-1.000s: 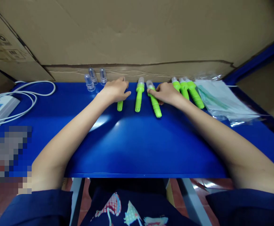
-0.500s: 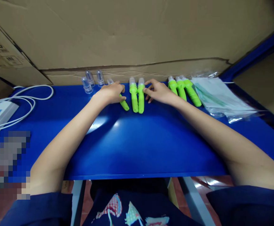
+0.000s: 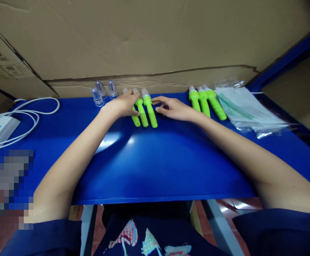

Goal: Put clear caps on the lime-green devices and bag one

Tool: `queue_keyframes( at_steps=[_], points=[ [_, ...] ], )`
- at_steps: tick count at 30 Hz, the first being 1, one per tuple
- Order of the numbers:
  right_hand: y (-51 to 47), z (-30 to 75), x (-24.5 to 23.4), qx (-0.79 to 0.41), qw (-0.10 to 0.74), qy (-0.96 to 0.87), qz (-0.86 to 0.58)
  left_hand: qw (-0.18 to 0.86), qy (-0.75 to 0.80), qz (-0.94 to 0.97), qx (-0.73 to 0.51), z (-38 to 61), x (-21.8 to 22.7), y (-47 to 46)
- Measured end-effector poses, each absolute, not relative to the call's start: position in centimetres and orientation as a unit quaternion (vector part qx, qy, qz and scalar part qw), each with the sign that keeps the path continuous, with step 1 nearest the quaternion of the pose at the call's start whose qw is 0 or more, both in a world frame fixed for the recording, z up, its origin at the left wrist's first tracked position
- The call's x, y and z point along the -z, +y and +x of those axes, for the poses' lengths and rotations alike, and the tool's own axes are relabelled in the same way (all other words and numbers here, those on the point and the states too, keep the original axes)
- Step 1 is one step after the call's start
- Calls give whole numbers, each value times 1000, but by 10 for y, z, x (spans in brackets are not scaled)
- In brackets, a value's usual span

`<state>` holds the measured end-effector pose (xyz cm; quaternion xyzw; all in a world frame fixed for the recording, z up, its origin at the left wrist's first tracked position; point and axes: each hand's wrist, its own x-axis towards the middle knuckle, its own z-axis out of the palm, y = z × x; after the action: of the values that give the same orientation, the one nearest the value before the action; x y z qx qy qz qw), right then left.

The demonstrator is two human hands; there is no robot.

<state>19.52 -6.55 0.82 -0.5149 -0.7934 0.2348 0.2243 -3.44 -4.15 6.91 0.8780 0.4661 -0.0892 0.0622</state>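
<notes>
Head: three green handles (image 3: 151,113) bunched; closer than before.

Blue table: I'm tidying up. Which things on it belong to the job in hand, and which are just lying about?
Job, probably: three green sticks at left hand and right hand; three matching sticks farther right; clear caps.
Lying about, apparently: white cable; plastic packet.

Navy sleeves (image 3: 44,238); navy top (image 3: 171,229), multicoloured print (image 3: 129,233) partly red-checked.
</notes>
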Motion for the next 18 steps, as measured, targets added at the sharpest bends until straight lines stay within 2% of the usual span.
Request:
queue_keyframes(
  at_steps=[4, 8, 11, 18],
  points=[
    [-62, 199, -7, -185, 204, -788, -550, 65, 450, 884, 107, -36, -67, -39],
    [-55, 215, -4, -60, 173, -758, -626, 67, 462, 879, 100, -36, -66, -39],
    [-49, 231, 0, 29, 119, -705, -698, 63, 472, 875, 83, -38, -69, -40],
    [-38, 255, 14, 90, 58, -619, -778, -6, 533, 845, -54, -57, -77, -30]
  ],
)
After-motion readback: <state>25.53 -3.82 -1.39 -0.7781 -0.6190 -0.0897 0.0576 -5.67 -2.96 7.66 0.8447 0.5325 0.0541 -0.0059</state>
